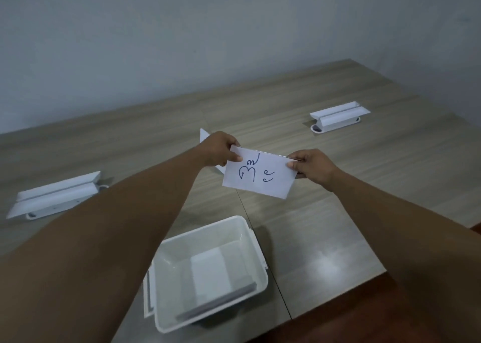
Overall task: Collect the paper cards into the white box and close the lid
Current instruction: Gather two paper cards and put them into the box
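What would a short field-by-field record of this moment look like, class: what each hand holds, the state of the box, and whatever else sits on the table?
left hand: pinches the left edge of the paper card
right hand: pinches the card's right edge
paper card: held in the air beyond the box, handwritten marks facing the camera
white box: open, near table edge, cards already lying inside
lid: a white piece shows at the box's left side; likely the lid, partly hidden
another card: partly hidden behind the left hand
white holders: one far right, one left
table: wood-grain
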Tool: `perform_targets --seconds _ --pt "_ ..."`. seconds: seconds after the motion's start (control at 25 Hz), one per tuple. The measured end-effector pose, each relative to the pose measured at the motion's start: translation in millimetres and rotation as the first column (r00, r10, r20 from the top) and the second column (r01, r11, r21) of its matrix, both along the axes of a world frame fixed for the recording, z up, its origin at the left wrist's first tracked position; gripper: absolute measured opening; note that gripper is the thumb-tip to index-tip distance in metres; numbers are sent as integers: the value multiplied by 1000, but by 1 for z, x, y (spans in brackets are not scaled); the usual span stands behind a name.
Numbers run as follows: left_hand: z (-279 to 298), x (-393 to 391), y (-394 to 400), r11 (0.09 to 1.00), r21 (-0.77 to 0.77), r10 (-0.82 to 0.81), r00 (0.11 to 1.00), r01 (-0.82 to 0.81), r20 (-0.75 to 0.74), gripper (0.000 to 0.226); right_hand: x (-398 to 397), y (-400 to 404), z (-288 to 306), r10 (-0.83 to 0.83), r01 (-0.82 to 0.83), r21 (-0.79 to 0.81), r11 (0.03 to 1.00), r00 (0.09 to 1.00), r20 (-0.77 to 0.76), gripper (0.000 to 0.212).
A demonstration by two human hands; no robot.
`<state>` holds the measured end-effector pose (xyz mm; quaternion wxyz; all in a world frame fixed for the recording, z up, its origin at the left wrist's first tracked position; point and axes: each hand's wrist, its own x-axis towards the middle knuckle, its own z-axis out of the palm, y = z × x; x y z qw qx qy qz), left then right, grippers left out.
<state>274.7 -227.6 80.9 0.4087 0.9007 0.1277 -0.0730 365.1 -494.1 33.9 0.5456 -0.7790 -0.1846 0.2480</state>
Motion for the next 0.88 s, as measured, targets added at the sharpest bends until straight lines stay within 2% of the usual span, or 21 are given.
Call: perform_targets --seconds 0.16,0.28,0.48,0.64,0.72,0.88 --pt "23 -53 5 994 104 32 999 -30 -21 19 -24 18 20 74 -74 9 997 997 15 19" --pt "33 -97 19 992 106 83 993 -74 -88 7 -42 38 32 133 -133 -2 991 991 15 22" --pt "27 -175 46 979 27 202 963 -201 -177 21 -89 79 32 256 -257 -46 965 966 -30 22" --pt "-4 -226 47 947 -84 284 931 -309 -229 28 -123 95 13 307 -314 -124 941 949 -70 24" --pt "-25 -244 42 944 -117 264 919 -309 -292 35 -139 91 -2 338 -351 -172 921 936 -97 24" --pt "-56 -266 29 944 -168 205 902 -285 -380 34 -164 76 -26 386 -412 -265 872 911 -145 20"
